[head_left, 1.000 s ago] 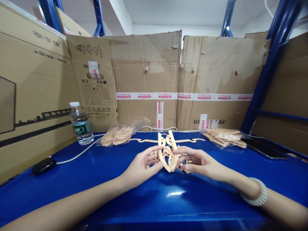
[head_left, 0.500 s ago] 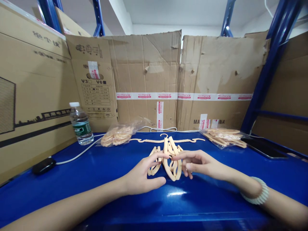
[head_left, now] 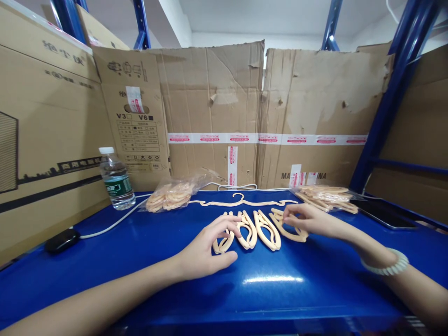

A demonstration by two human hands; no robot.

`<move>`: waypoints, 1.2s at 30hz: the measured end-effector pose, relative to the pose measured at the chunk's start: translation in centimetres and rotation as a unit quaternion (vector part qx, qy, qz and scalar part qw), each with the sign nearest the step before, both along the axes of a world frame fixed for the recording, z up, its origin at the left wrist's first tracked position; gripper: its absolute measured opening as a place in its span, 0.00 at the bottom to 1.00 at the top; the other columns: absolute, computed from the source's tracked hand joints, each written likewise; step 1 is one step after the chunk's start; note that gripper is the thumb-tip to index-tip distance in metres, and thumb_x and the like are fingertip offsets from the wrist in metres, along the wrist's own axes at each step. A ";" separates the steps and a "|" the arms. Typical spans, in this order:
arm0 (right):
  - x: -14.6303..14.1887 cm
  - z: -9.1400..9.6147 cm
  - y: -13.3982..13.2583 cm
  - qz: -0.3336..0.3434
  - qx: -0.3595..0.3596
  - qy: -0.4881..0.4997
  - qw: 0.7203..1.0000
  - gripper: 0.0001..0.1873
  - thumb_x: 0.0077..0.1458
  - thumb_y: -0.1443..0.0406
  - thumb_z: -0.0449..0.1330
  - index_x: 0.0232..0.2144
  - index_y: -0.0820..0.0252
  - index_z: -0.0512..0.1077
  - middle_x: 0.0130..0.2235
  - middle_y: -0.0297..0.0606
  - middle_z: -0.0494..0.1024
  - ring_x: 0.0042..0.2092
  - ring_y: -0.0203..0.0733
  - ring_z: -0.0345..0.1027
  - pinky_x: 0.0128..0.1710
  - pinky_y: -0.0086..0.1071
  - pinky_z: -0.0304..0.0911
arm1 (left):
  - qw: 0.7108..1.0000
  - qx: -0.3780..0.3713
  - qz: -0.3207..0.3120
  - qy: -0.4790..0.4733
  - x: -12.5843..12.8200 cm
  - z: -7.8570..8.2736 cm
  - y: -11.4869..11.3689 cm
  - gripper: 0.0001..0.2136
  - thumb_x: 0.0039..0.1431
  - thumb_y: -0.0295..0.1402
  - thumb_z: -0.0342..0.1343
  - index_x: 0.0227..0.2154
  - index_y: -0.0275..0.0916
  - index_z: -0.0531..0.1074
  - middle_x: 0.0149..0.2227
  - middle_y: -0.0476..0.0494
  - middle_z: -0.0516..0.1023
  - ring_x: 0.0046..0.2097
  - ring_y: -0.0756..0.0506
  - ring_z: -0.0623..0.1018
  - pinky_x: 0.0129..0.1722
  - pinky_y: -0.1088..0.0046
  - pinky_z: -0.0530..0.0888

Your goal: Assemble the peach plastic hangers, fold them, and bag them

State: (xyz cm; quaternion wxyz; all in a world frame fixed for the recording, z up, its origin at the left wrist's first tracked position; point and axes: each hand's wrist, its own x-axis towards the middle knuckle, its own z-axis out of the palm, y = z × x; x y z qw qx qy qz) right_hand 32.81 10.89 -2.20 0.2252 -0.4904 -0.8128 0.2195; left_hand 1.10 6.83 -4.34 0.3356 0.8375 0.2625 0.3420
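Several cream folding hangers lie folded in a row on the blue table. My left hand [head_left: 206, 247] is over the leftmost folded hanger [head_left: 220, 246], its fingers and thumb apart, its fingertips near the second one [head_left: 249, 238]. A third folded hanger [head_left: 268, 232] lies by itself between my hands. At the right end, my right hand [head_left: 308, 219] pinches the last folded hanger [head_left: 293, 236], hiding part of it. Behind the row is an unfolded hanger [head_left: 224, 204] with its hook [head_left: 239, 195] pointing back.
Clear bags of folded hangers lie at back left [head_left: 173, 195] and back right [head_left: 325, 198]. A water bottle [head_left: 117, 184] stands at left, near a black mouse-like object [head_left: 62, 240] with a white cable. A phone [head_left: 385, 214] is at right. Cardboard [head_left: 210, 112] walls the back.
The bunched hangers in the middle are now spread apart in a row. My right hand has moved right with one folded hanger; my left hand has stayed nearly in place.
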 end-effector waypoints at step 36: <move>0.2 0.8 -0.9 0.196 -0.023 -0.133 0.971 0.40 0.46 0.50 0.65 0.59 0.54 0.61 0.52 0.43 0.68 0.49 0.49 0.64 0.45 0.37 0.63 | 0.922 0.129 0.011 0.366 -0.6 0.5 -1.6 0.31 0.63 0.54 0.41 0.65 0.53 0.44 0.68 0.41 0.42 0.67 0.31 0.42 0.61 0.38 0.44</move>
